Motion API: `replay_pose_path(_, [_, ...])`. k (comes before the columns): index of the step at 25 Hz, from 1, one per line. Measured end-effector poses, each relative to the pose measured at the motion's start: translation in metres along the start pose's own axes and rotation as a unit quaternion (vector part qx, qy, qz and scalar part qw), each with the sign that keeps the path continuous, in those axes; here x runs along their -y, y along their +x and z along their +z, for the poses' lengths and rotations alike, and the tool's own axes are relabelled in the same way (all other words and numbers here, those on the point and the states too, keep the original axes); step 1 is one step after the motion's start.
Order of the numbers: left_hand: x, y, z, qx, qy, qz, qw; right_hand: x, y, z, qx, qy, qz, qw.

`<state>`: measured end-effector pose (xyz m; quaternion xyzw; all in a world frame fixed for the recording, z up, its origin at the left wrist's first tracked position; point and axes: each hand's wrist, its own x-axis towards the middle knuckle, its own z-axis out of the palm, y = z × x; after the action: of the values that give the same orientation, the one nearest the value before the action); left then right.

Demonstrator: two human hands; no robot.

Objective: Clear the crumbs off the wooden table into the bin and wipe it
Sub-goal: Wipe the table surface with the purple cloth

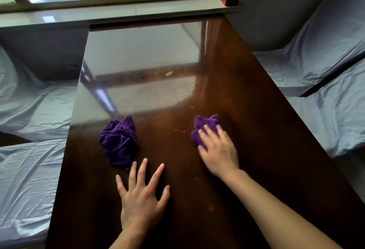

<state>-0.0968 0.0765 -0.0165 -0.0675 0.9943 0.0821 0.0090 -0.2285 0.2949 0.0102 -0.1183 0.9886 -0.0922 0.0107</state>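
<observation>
A: Where are the crumbs (pixel 168 73) rn?

B: Mostly mid-surface: one pale flake w/ fine specks around it, plus a few bits (pixel 178 130) near you, between the two cloths. The wooden table (pixel 246 110) looks only partly wiped, so clearing isn't done. No bin in view, can't say where it is.

A: And the cloths?

B: One purple cloth (pixel 204 125) is bunched under your right hand (pixel 219 150), pressed to the surface. The other purple cloth (pixel 119 142) lies crumpled and loose, just beyond your left hand (pixel 141 197).

A: Hand pose?

B: Right arm reaches fwd, palm down, fingers (pixel 207 130) curled over the cloth and holding it; slight blur there. Left palm is flat on the bare surface, fingers (pixel 143 169) spread wide, holding nothing, one tip close to the loose cloth's edge.

A: What's left?

B: Prob. gather the mid-surface crumbs toward an edge, bin them, then wipe the far half near the window sill (pixel 118 14).
</observation>
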Motion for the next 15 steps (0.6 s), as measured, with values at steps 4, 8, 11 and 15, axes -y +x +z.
replay_pose_path(4, [0.000, -0.001, -0.001, -0.001, -0.021, -0.001, 1.000, -0.003, -0.087, -0.003, 0.100, 0.018, -0.270, 0.958])
replay_pose_path(8, [0.000, 0.000, 0.000, -0.005, -0.022, -0.004, 1.000, -0.062, -0.068, -0.015, 0.072, -0.014, -0.285, 0.956])
replay_pose_path(11, [0.000, 0.000, 0.000, -0.003, -0.018, -0.002, 1.000, -0.064, 0.013, -0.019, 0.022, 0.024, -0.050, 0.998])
replay_pose_path(15, [0.001, 0.000, 0.000, -0.005, -0.025, 0.000, 1.000, -0.005, 0.079, -0.007, 0.009, 0.033, 0.012, 0.999])
